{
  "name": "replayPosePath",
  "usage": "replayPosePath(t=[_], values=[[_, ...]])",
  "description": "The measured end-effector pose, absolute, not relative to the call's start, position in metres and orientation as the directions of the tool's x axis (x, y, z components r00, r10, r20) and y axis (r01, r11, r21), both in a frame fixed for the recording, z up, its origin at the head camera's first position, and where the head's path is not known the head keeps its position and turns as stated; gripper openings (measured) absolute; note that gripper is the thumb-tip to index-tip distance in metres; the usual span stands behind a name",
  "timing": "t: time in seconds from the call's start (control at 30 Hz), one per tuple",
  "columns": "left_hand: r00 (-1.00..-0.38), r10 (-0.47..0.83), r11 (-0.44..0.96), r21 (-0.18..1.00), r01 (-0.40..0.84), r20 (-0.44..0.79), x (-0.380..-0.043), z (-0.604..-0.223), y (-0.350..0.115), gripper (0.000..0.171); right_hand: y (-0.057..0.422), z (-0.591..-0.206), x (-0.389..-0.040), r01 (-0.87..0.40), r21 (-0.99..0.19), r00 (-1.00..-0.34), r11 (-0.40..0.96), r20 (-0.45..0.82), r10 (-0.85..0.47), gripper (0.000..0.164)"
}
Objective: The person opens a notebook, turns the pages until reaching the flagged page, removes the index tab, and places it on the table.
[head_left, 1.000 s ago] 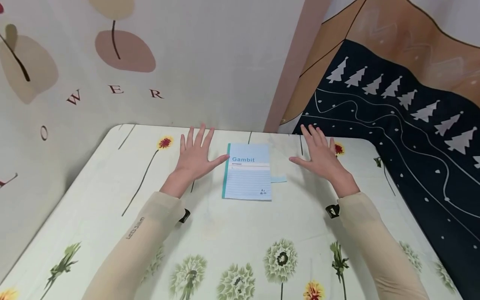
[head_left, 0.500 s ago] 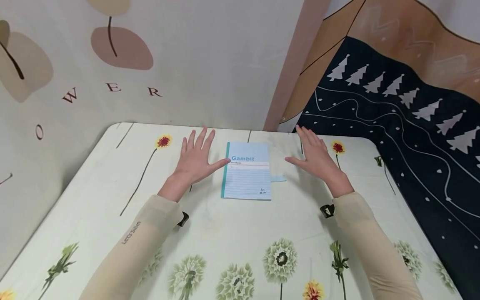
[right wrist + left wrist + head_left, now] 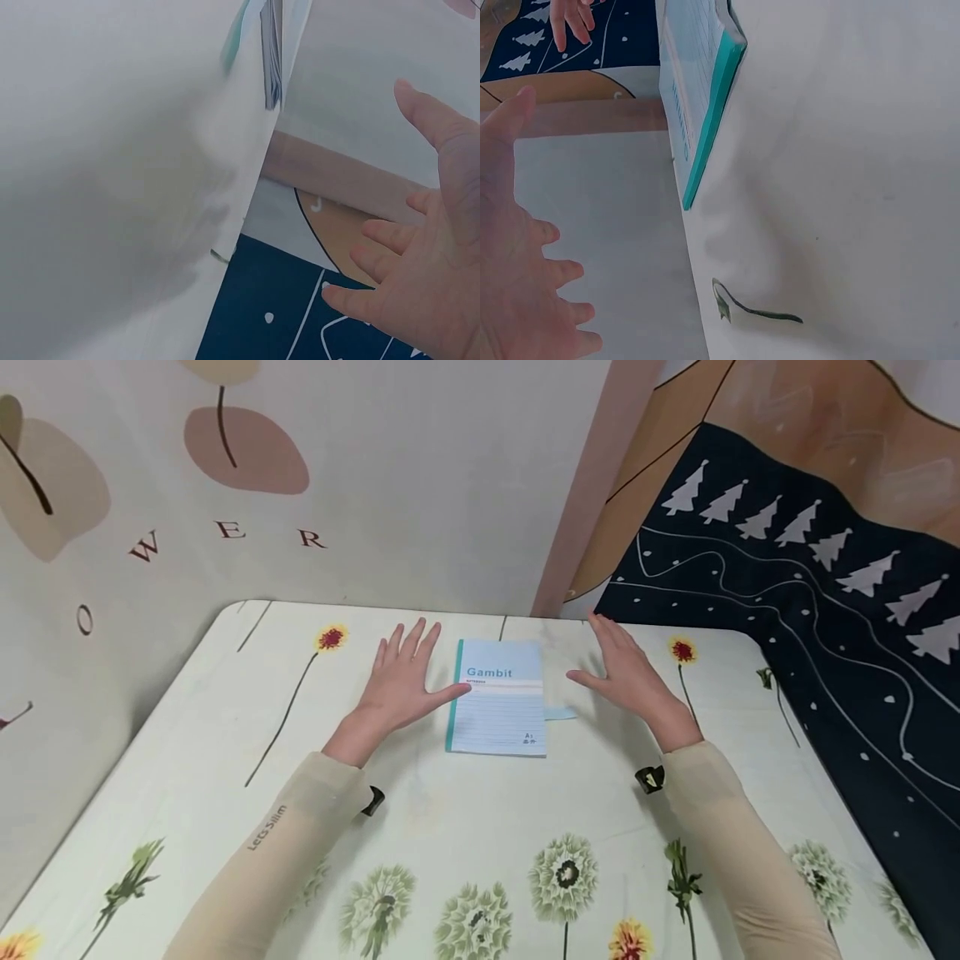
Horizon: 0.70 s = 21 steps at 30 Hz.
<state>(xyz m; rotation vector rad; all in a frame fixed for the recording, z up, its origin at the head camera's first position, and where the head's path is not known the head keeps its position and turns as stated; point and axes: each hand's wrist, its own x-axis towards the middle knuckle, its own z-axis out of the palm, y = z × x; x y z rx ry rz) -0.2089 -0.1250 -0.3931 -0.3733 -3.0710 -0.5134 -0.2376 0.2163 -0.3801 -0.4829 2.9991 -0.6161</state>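
A light-blue notebook (image 3: 497, 722) marked "Gambit" lies closed on the table, its teal spine (image 3: 718, 105) facing left. From under its right side a pale blue strip (image 3: 560, 713) sticks out. My left hand (image 3: 397, 689) hovers left of the notebook with fingers spread; its thumb overlaps the spine edge in the head view. On the other side, my right hand (image 3: 630, 677) is held up, fingers extended and thumb pointing toward the notebook, with a gap between. Neither hand holds anything. The right wrist view shows the notebook's page edges (image 3: 270, 64) beside the right hand (image 3: 420, 255).
A white tablecloth (image 3: 450, 827) printed with flowers covers the table. Behind it hangs a pale curtain-like backdrop (image 3: 420, 510) with lettering, and a dark blue tree-patterned cloth (image 3: 750, 568) stands along the right side. Black wrist straps (image 3: 651, 779) show at the sleeves.
Both hands have drawn inward a little: the right hand leftward, the left hand rightward, its thumb now farther over the spine in the head view. The notebook stays in place.
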Motion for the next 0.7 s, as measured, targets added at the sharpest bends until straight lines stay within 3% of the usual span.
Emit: replayPosePath(t=[0.7], values=[[-0.965, 0.259, 0.899, 0.376, 0.225, -0.042, -0.197, -0.4, -0.114, 0.108, 0.205, -0.389, -0.237, -0.283, -0.459, -0.945, 0.842, -0.017, -0.327, 0.093]])
